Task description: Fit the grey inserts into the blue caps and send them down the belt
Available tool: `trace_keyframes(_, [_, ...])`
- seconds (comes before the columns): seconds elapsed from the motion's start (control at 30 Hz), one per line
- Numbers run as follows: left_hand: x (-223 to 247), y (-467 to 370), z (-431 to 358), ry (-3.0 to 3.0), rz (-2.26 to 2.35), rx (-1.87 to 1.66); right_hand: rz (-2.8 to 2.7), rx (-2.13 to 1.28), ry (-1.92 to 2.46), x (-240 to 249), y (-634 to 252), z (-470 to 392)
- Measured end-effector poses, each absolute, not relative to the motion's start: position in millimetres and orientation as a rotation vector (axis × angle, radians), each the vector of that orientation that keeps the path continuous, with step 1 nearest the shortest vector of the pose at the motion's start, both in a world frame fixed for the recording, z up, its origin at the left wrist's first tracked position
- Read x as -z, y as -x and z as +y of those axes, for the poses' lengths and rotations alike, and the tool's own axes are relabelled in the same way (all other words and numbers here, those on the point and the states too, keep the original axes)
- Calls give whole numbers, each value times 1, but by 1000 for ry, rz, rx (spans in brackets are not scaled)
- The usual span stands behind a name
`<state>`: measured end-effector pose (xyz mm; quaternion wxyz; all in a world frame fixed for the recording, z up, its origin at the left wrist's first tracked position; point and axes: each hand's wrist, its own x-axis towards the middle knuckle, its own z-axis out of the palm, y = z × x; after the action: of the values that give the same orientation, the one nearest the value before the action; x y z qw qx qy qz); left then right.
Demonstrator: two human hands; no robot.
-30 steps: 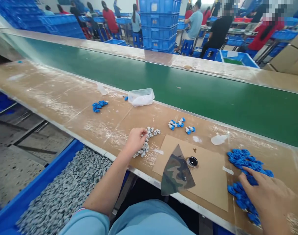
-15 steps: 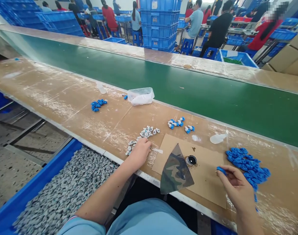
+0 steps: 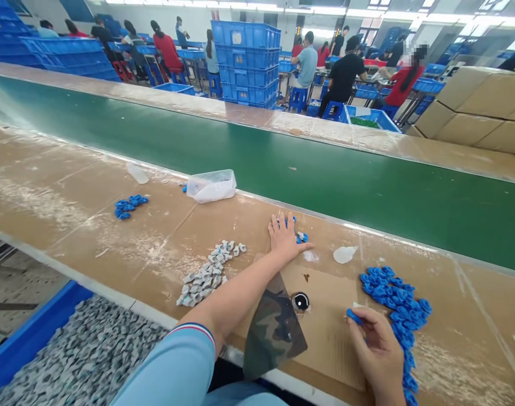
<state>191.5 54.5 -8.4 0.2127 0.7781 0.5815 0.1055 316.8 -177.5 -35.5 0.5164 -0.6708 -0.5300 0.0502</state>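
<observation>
My left hand (image 3: 284, 241) reaches across the table with its fingers spread flat over a small group of blue-and-white pieces (image 3: 302, 237), partly hiding them. Between the thumb and fingers of my right hand (image 3: 378, 345) is a small blue piece (image 3: 354, 317); a pale bit shows beside it. A pile of similar blue pieces (image 3: 395, 296) lies right of that hand. Between my hands, a cardboard sheet (image 3: 331, 327) carries a small round pot of dark liquid (image 3: 300, 301) and a camouflage-patterned flap (image 3: 274, 327). Grey-white pieces (image 3: 207, 276) lie left of my left forearm.
A clear plastic tray (image 3: 211, 189) stands by the green conveyor belt (image 3: 257, 152). Another blue cluster (image 3: 128, 207) lies at left. Below the table edge, a blue crate (image 3: 33, 332) holds many grey pieces. Stacked blue crates (image 3: 247, 62) and seated people are beyond the belt.
My left hand has moved from the grey-white pieces up and right to the blue-and-white group, and its fingers have spread. My right hand still holds the blue piece. The view has shifted.
</observation>
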Motion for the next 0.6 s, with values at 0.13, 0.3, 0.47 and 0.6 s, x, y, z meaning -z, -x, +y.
trace_keyframes(0.13, [14,-234,100,-2169,1595,-403,-1500,86,1584,39,-315,-176])
trace_keyframes(0.3, [14,-278,157,-2154,1582,-547,-1552,215,1542,49,-306,-177])
trace_keyframes(0.47, [4,-281,178,-2154,1530,-610,-1548,270,1584,51,-306,-177])
trace_keyframes(0.6, [-14,-244,167,-2172,1480,-602,-1585,284,1594,40,-312,-177])
